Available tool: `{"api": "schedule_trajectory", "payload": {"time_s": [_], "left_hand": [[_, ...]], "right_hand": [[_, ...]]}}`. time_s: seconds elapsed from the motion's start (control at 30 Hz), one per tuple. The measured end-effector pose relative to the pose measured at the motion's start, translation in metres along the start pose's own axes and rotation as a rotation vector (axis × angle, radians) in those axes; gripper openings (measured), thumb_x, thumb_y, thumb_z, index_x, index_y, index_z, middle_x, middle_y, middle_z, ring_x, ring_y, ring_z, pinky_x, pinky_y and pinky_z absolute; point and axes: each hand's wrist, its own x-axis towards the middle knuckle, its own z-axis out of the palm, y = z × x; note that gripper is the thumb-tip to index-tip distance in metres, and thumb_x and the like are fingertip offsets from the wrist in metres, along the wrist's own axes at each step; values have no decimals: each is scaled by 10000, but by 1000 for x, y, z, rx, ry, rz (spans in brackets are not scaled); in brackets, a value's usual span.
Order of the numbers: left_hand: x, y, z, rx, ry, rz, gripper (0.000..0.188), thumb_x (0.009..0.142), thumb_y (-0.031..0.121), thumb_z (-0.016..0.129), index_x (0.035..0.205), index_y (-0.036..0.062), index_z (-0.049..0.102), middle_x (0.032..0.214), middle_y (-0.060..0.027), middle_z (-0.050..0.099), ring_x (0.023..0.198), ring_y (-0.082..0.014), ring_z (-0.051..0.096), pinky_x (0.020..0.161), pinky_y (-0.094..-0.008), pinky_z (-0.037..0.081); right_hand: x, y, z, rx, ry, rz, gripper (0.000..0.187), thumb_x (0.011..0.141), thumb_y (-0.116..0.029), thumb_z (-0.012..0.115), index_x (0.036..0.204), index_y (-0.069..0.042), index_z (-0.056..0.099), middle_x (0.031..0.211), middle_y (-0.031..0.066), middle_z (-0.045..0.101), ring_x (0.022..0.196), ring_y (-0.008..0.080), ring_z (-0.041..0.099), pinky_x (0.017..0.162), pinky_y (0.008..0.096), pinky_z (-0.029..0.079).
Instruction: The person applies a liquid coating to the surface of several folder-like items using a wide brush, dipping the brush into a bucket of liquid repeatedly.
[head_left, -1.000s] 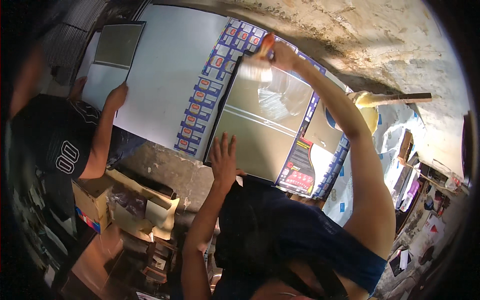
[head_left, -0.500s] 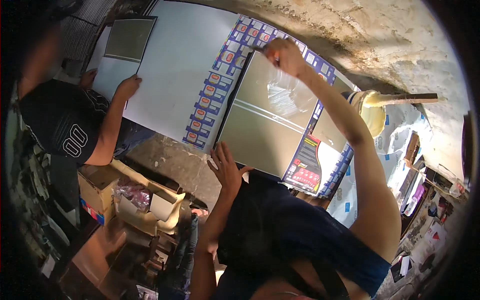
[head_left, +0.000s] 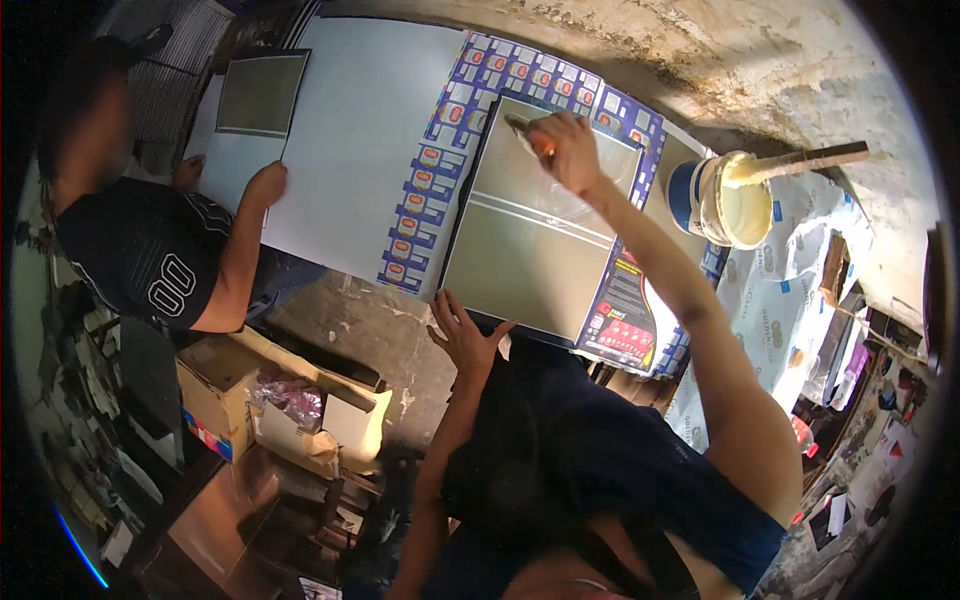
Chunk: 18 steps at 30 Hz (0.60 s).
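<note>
A flat grey-beige panel (head_left: 530,270) with dark edges and white lines across its middle lies in front of me. My right hand (head_left: 568,155) is closed round a small tool (head_left: 541,143) with an orange handle and a dark, flat end, over the panel's far half. The tool's exact kind cannot be made out. At the near left corner of the panel, my left hand (head_left: 465,335) has its fingers spread, with the fingertips at the edge.
Purple printed sheets (head_left: 425,205) lie under the panel, beside a large white sheet (head_left: 345,130). A bucket (head_left: 745,215) of cream-coloured paste, with a stick across it, stands at right. At left a co-worker's hands (head_left: 267,185) hold a similar panel (head_left: 262,92). Cardboard boxes (head_left: 215,385) sit below.
My right hand has come nearer over the panel with the tool. The left hand stays at the near corner, fingers spread. The whole view has shifted slightly.
</note>
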Motion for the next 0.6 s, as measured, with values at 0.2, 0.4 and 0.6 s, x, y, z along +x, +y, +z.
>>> {"api": "schedule_trajectory", "payload": {"time_s": [0.2, 0.4, 0.6], "left_hand": [[-15, -15, 20, -24, 100, 22, 1320, 632, 833, 631, 1502, -55, 186, 1559, -232, 201, 1461, -402, 167, 1077, -695, 205], [-19, -12, 18, -23, 51, 33, 1285, 687, 809, 631, 1507, -63, 161, 1571, -246, 171, 1476, -411, 111, 1093, -685, 180], [-18, -14, 15, -58, 22, 30, 1285, 688, 798, 646, 1509, -57, 150, 1569, -247, 160, 1475, -409, 107, 1094, -690, 167]], "right_hand": [[-110, -134, 4, 314, -444, -232, 418, 722, -89, 686, 1137, -141, 676, 996, 62, 675, 962, 262, 636, 852, 421, 496], [-16, -46, 3, 306, -306, 14, 225, 790, -250, 685, 986, -141, 695, 952, 98, 671, 914, 341, 620, 829, 451, 474], [-73, -126, 23, 442, -355, -5, 345, 807, -151, 648, 1152, -161, 657, 992, 119, 673, 1000, 318, 623, 893, 435, 466]]}}
